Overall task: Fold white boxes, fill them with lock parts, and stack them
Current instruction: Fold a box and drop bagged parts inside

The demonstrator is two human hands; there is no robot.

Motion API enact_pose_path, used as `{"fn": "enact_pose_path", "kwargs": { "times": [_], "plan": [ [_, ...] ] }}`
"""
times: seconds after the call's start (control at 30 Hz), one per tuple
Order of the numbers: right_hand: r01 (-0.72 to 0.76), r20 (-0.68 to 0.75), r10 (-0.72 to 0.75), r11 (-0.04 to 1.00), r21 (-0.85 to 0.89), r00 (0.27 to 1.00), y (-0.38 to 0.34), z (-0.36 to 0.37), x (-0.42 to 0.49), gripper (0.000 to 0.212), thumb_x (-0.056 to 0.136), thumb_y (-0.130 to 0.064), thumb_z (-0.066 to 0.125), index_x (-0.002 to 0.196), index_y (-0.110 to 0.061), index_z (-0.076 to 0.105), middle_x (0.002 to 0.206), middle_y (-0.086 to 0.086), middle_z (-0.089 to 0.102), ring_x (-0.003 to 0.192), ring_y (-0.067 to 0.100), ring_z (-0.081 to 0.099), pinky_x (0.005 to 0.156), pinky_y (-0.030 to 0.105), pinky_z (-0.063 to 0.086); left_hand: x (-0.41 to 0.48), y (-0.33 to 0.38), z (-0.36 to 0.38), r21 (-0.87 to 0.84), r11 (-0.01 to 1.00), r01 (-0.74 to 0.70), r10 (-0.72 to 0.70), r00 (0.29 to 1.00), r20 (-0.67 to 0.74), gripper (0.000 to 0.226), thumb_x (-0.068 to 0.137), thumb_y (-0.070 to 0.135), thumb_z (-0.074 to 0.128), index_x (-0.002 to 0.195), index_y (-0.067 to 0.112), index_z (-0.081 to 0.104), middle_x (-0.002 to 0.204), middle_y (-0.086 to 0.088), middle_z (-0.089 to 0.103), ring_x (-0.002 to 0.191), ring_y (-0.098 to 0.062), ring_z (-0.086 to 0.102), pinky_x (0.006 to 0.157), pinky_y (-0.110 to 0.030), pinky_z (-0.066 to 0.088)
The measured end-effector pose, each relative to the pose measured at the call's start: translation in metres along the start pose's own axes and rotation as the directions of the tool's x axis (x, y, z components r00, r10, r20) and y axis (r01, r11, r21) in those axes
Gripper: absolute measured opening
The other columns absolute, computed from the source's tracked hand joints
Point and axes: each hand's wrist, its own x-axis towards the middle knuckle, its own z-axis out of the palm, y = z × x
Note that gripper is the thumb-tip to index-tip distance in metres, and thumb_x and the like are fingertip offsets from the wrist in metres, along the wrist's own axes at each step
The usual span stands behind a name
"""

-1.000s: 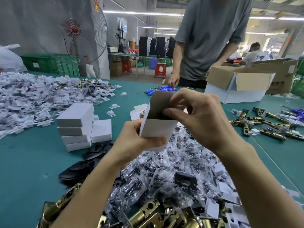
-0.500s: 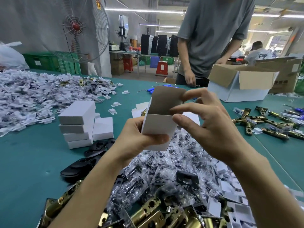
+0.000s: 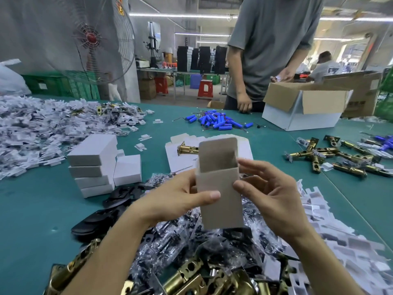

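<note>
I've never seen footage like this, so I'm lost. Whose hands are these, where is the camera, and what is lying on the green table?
There is no machine here: a person wears a wide-angle camera on the head, looking down at their own hands. The left hand grips an open white box, its top flap up; the right hand holds its right edge, thumb in front. On the green table lie a stack of closed white boxes, a heap of bagged parts below the hands, brass latches on the right, blue cylinders and a cardboard carton farther back. Another person stands across the table.
</note>
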Motion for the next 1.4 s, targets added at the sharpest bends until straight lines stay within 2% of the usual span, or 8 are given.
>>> {"fn": "enact_pose_path", "kwargs": {
  "times": [0.13, 0.27, 0.37, 0.43, 0.63, 0.83, 1.0, 1.4],
  "plan": [
    [-0.065, 0.059, 0.076, 0.983, -0.175, 0.995, 0.011, -0.006, -0.002, 0.034, 0.085, -0.015, 0.073, 0.112, -0.036, 0.071, 0.098, 0.005, 0.073, 0.090, 0.024, 0.071, 0.082, 0.052, 0.057, 0.004, -0.004, -0.002, 0.159, 0.983, -0.092, 0.122, 0.975, -0.188, 0.042, 0.080, 0.020, 0.084, 0.119, 0.026, 0.069, 0.109, 0.010, 0.076, 0.099, -0.012, 0.072, 0.083, -0.024, 0.055],
    [-0.013, 0.122, 0.045, 0.968, -0.251, 0.992, 0.010, -0.010, -0.001, 0.046, 0.083, -0.024, 0.076, 0.121, -0.045, 0.064, 0.105, -0.011, 0.069, 0.089, 0.021, 0.070, 0.078, 0.049, 0.058, 0.005, -0.008, 0.002, 0.223, 0.959, -0.174, 0.228, 0.942, -0.248, 0.061, 0.066, 0.042, 0.090, 0.122, 0.032, 0.068, 0.103, 0.002, 0.077, 0.096, -0.029, 0.072, 0.087, -0.050, 0.057],
    [0.008, 0.109, 0.013, 0.982, -0.190, 0.994, 0.011, -0.011, -0.002, 0.046, 0.082, -0.025, 0.076, 0.125, -0.040, 0.064, 0.105, -0.009, 0.069, 0.091, 0.022, 0.070, 0.079, 0.046, 0.059, 0.005, -0.007, 0.005, 0.273, 0.933, -0.235, 0.320, 0.888, -0.331, 0.081, 0.058, 0.052, 0.092, 0.129, 0.045, 0.056, 0.077, 0.009, 0.073, 0.067, -0.017, 0.065, 0.067, -0.021, 0.054],
    [0.017, 0.085, -0.006, 0.990, -0.138, 0.996, 0.014, -0.007, -0.004, 0.047, 0.082, -0.023, 0.071, 0.127, -0.037, 0.063, 0.106, -0.009, 0.069, 0.093, 0.020, 0.070, 0.082, 0.038, 0.060, 0.005, -0.004, 0.005, 0.283, 0.917, -0.280, 0.375, 0.846, -0.380, 0.079, 0.054, 0.053, 0.093, 0.121, 0.047, 0.050, 0.074, 0.006, 0.072, 0.058, -0.016, 0.063, 0.056, -0.015, 0.048],
    [-0.074, 0.083, 0.076, 0.997, -0.029, 0.994, 0.028, 0.000, -0.009, 0.044, 0.092, 0.003, 0.062, 0.123, -0.028, 0.061, 0.110, -0.006, 0.069, 0.098, 0.019, 0.070, 0.087, 0.030, 0.057, 0.001, 0.001, 0.003, 0.193, 0.875, -0.445, 0.484, 0.806, -0.340, 0.051, 0.063, 0.039, 0.092, 0.094, 0.039, 0.051, 0.101, 0.001, 0.074, 0.084, -0.020, 0.076, 0.064, -0.037, 0.063],
    [-0.158, 0.164, 0.172, 0.983, -0.094, 0.971, 0.026, -0.016, -0.008, 0.028, 0.095, -0.001, 0.059, 0.111, -0.022, 0.067, 0.106, -0.001, 0.074, 0.097, 0.017, 0.071, 0.088, 0.031, 0.058, 0.000, -0.005, 0.000, 0.095, 0.941, -0.324, 0.338, 0.892, -0.300, 0.034, 0.059, 0.022, 0.091, 0.088, 0.023, 0.072, 0.091, -0.017, 0.075, 0.086, -0.033, 0.075, 0.077, -0.040, 0.063],
    [-0.135, 0.190, 0.168, 0.976, -0.173, 0.967, 0.026, -0.018, -0.005, 0.029, 0.095, -0.006, 0.061, 0.110, -0.029, 0.068, 0.111, -0.007, 0.071, 0.103, 0.017, 0.069, 0.090, 0.037, 0.058, 0.001, -0.001, 0.001, 0.129, 0.938, -0.321, 0.345, 0.892, -0.293, 0.039, 0.058, 0.023, 0.090, 0.093, 0.024, 0.073, 0.094, -0.009, 0.075, 0.084, -0.022, 0.075, 0.078, -0.024, 0.059],
    [-0.138, 0.240, 0.196, 0.961, -0.239, 0.951, 0.022, -0.012, -0.003, 0.031, 0.096, -0.014, 0.061, 0.111, -0.040, 0.067, 0.108, -0.010, 0.069, 0.102, 0.013, 0.067, 0.079, 0.028, 0.055, 0.001, -0.002, -0.007, 0.191, 0.969, -0.159, 0.208, 0.939, -0.273, 0.032, 0.058, 0.041, 0.086, 0.087, 0.029, 0.079, 0.084, -0.001, 0.078, 0.079, -0.018, 0.075, 0.074, -0.028, 0.060]
  ]
}}
